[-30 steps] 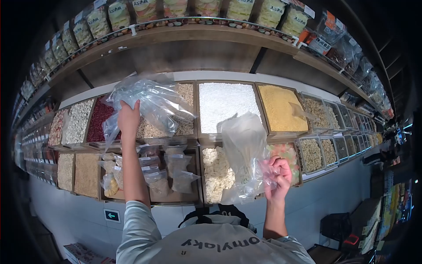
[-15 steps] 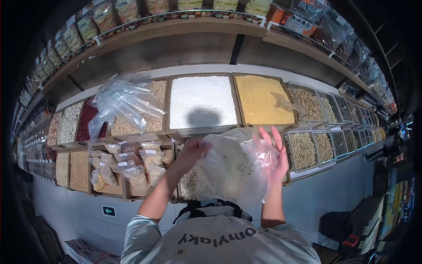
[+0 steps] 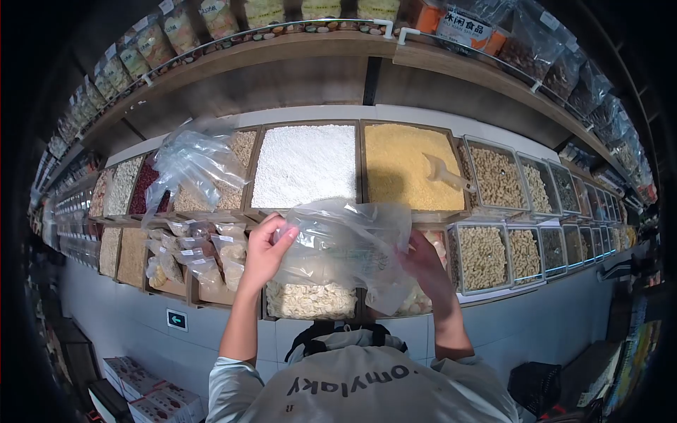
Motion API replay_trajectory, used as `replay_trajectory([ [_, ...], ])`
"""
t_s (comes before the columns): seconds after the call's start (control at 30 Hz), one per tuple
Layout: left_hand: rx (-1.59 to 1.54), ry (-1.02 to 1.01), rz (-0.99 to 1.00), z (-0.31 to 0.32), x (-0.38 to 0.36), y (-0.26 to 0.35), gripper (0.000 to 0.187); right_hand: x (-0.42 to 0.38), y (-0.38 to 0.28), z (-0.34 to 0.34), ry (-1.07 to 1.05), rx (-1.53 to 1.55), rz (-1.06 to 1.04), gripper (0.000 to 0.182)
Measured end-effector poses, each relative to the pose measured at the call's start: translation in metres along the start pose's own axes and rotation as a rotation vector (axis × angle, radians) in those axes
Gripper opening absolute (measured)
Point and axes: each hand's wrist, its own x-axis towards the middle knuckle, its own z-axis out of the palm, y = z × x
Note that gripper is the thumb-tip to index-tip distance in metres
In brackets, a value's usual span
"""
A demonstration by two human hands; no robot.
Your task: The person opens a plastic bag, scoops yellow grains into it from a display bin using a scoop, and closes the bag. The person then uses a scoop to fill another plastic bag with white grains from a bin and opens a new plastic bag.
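A clear plastic bag (image 3: pixel 338 243) is stretched between my two hands, over the front row of bins. My left hand (image 3: pixel 268 247) pinches its left edge, thumb and fingers together. Closed on the right edge is my right hand (image 3: pixel 423 261), darker in shadow. Behind the bag lie a bin of white grain (image 3: pixel 305 162) and a bin of yellow grain (image 3: pixel 402 158) with a scoop (image 3: pixel 448 173) resting in it. Below the bag, pale flakes (image 3: pixel 310 302) fill a front bin. More clear bags (image 3: pixel 197 162) lie loosely over the bins at the left.
Small filled bags (image 3: pixel 201 261) sit in the front left bins. Peanut bins (image 3: pixel 483 257) stand to the right. A wooden shelf (image 3: pixel 296 48) with packaged snacks runs above the back row. Printed boxes (image 3: pixel 151 388) stand on the floor at the lower left.
The bag has turned and spread out sideways. My left hand has moved left, and my right hand has gone from spread fingers to closed on the bag's edge. The view has shifted slightly.
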Motion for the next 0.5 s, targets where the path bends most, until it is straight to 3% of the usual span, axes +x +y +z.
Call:
replay_trajectory([
  [0.07,-0.03,0.002,0.004,-0.009,0.0,0.004,0.011,-0.007,-0.004,0.013,-0.005,0.078,0.014,0.02],
  [0.13,-0.132,0.034,-0.136,-0.016,0.003,0.004,0.012,-0.013,0.003,0.014,-0.012,0.142,0.025,0.015],
  [0.2,-0.135,0.048,-0.141,-0.025,0.009,0.002,0.011,-0.013,0.025,0.011,0.104,0.13,0.087,0.009],
  [0.3,-0.015,-0.196,-0.132,-0.058,0.02,0.01,0.009,-0.021,0.014,0.008,0.294,0.203,0.073,0.014],
  [0.4,-0.052,-0.26,-0.18,-0.065,0.035,0.016,0.008,-0.026,0.011,0.018,0.309,0.098,0.084,0.018],
  [0.47,-0.023,-0.225,-0.126,-0.057,0.046,0.016,0.008,-0.028,0.01,0.02,0.327,0.115,0.098,0.017],
  [0.5,0.169,-0.004,0.021,-0.044,0.05,0.031,0.012,-0.028,0.013,0.019,0.307,0.123,0.058,0.014],
])
